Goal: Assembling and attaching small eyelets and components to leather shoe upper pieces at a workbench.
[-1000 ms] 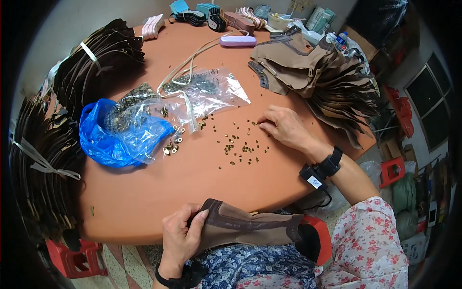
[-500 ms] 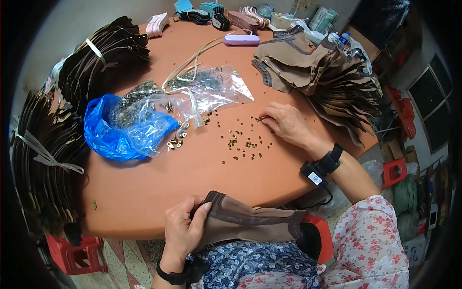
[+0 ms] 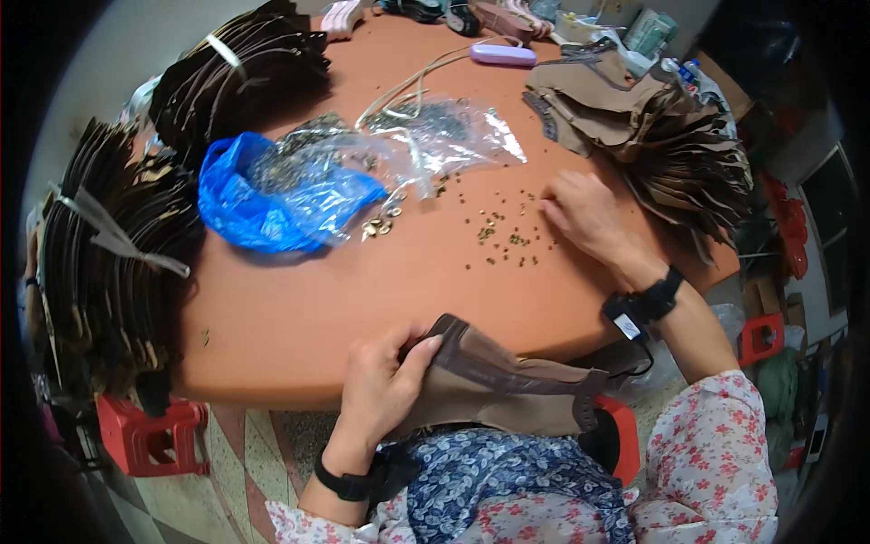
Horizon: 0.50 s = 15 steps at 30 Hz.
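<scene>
A brown shoe upper with a darker collar band lies across my lap at the table's near edge. Its left end is gripped by my left hand, thumb on top and fingers partly hidden around it. Over the table, my right hand has its fingers curled together just right of scattered small brass-coloured eyelets. Whatever those fingertips pinch, if anything, is too small to make out.
Blue and clear plastic bags of small metal parts lie left of centre. Tied stacks of dark pieces line the left side; a pile of brown uppers stands back right. A purple case lies behind, and a red stool stands below.
The whole view has shifted, so the table appears farther up and to the right. My right hand's fingers have curled in beside the eyelets; my left hand still holds the upper.
</scene>
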{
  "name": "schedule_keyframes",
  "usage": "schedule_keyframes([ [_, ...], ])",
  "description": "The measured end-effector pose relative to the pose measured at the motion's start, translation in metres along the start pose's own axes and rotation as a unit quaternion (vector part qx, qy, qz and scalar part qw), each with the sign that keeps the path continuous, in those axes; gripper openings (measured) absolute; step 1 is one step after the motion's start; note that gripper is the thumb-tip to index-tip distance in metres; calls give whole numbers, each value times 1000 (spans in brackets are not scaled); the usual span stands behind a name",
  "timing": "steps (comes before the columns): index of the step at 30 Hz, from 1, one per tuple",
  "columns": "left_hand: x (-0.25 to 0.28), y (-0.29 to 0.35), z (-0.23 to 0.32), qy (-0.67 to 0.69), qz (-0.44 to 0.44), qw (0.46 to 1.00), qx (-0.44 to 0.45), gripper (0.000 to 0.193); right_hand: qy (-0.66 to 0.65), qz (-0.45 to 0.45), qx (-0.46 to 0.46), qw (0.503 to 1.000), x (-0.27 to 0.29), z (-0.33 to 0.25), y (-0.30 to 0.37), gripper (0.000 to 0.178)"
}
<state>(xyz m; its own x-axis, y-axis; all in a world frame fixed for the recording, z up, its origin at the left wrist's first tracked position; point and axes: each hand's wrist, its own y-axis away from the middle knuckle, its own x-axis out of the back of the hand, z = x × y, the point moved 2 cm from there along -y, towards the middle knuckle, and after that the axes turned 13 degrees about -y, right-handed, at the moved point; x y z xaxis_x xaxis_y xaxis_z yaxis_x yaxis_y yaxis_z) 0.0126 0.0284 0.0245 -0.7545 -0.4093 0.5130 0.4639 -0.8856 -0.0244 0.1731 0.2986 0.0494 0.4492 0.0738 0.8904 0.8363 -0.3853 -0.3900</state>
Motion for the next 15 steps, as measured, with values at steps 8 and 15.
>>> schedule_keyframes([
  [8,0,-2,-12,98,-29,994,32,17,-249,-12,1,968,15,-133,34,8],
  [15,0,-3,-5,119,-22,993,8,19,-195,18,41,980,-8,-161,38,10],
])
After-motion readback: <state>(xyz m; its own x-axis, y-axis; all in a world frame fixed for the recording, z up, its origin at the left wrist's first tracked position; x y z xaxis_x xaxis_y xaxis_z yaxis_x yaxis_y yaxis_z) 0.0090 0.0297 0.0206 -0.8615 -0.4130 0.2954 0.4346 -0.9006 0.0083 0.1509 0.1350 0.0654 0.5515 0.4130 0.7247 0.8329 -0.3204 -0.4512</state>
